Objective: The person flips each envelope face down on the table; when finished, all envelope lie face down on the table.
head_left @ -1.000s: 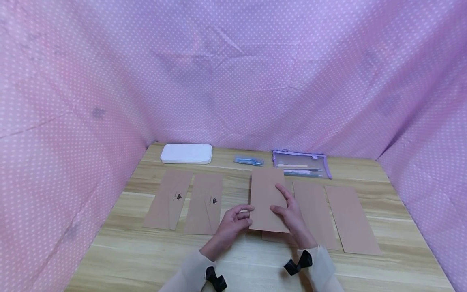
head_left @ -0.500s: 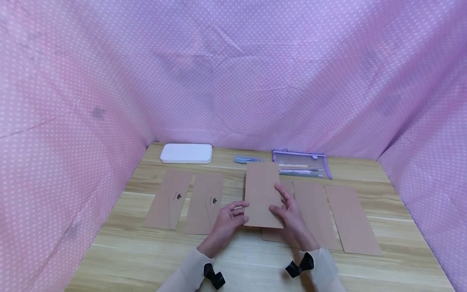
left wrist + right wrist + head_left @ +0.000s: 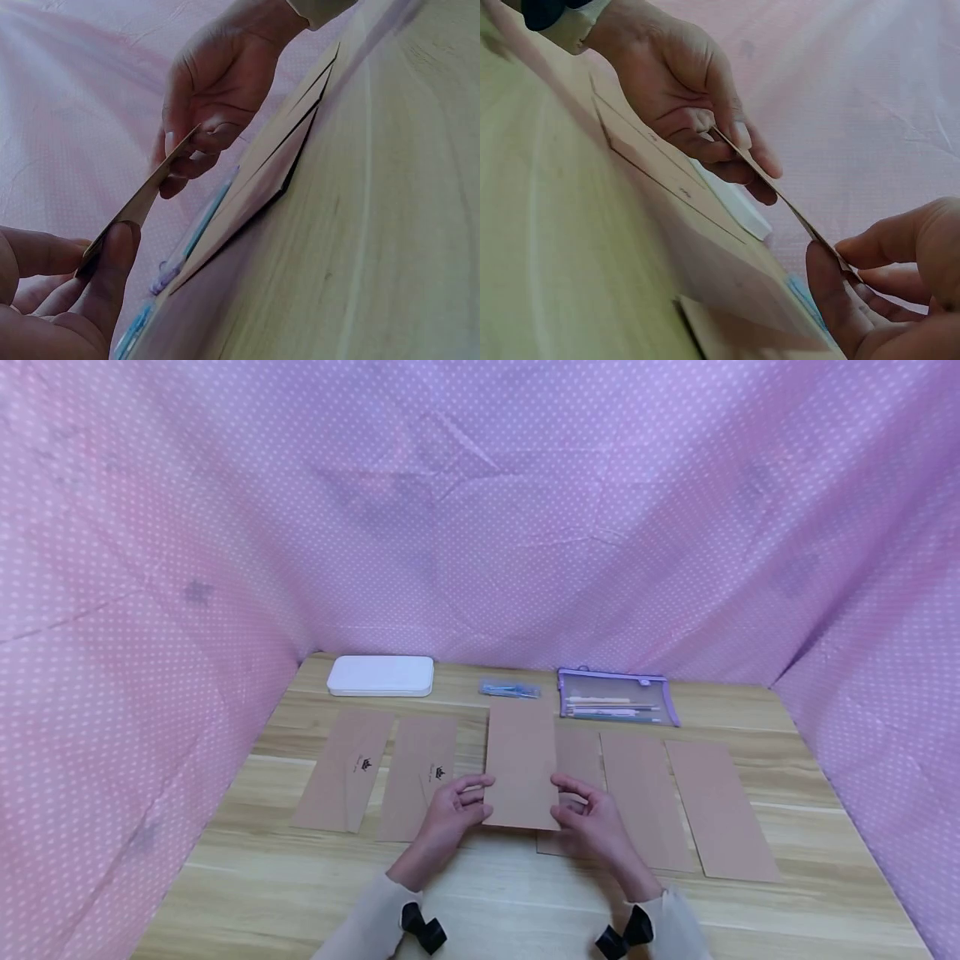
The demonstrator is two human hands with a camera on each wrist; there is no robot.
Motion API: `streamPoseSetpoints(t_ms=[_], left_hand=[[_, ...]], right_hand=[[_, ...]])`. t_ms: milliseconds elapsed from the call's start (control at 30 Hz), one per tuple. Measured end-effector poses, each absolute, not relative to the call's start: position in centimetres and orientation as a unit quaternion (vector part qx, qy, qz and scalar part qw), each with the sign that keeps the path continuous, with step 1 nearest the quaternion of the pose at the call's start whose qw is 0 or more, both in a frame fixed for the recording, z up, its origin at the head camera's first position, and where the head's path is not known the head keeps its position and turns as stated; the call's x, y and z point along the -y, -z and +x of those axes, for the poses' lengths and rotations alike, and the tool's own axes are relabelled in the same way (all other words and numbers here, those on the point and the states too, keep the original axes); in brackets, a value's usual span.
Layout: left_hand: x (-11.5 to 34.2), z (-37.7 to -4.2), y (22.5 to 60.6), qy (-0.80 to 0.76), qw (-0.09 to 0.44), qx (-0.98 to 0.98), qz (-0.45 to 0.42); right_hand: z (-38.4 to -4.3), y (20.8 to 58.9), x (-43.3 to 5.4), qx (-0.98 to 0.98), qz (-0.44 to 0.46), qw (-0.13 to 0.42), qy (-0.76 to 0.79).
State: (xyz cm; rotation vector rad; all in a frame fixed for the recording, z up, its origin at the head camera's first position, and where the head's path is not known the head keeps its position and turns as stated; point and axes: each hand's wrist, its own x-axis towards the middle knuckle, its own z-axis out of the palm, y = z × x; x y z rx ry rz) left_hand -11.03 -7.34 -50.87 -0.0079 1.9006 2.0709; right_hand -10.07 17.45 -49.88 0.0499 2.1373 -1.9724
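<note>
Between my hands a brown kraft envelope (image 3: 521,760) is held up off the table, its plain face toward the head camera. My left hand (image 3: 447,814) pinches its left edge near the lower end, thumb and fingers on opposite faces. On the right edge, my right hand (image 3: 596,827) pinches at about the same height. Both wrist views show the envelope (image 3: 780,193) edge-on and tilted above the table. Under and beside it, a plain envelope (image 3: 577,752) lies partly hidden by the held one and my right hand.
Two envelopes with crown prints, one outer (image 3: 341,768) and one inner (image 3: 416,760), lie at the left. Plain envelopes (image 3: 645,802) (image 3: 720,810) lie right. Behind are a white case (image 3: 381,676), a small clear blue pack (image 3: 510,689) and a purple mesh pencil pouch (image 3: 618,689).
The held envelope has moved left, uncovering the pencil pouch. My right hand has shifted from lying across its face to pinching its right edge. My left hand has moved slightly left with it.
</note>
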Motion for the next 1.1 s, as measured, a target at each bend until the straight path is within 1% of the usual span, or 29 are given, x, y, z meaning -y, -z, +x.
streamPoseSetpoints(t_ms=[167,367,633,767,933,1100], left_hand=[[7.8,-10.3,51.1,-0.723,0.158,-0.673,-0.005],[8.2,-9.8,51.4,-0.726,0.153,-0.669,-0.047],[9.0,-9.4,52.1,-0.718,0.115,-0.682,-0.084],[9.2,-9.3,52.2,-0.71,0.109,-0.69,-0.093],[9.4,-9.2,51.9,-0.7,0.124,-0.697,-0.095],[9.7,-9.1,51.1,-0.711,0.172,-0.676,-0.089]], right_hand=[[-9.7,50.4,-16.9,-0.731,0.025,0.122,0.671],[-9.5,51.0,-15.9,-0.757,-0.001,0.115,0.643],[-9.6,51.2,-14.2,-0.787,-0.012,0.124,0.605],[-9.6,51.1,-13.5,-0.799,-0.006,0.122,0.588],[-9.4,50.8,-13.3,-0.805,0.009,0.132,0.578],[-9.1,50.1,-13.4,-0.823,0.016,0.137,0.552]])
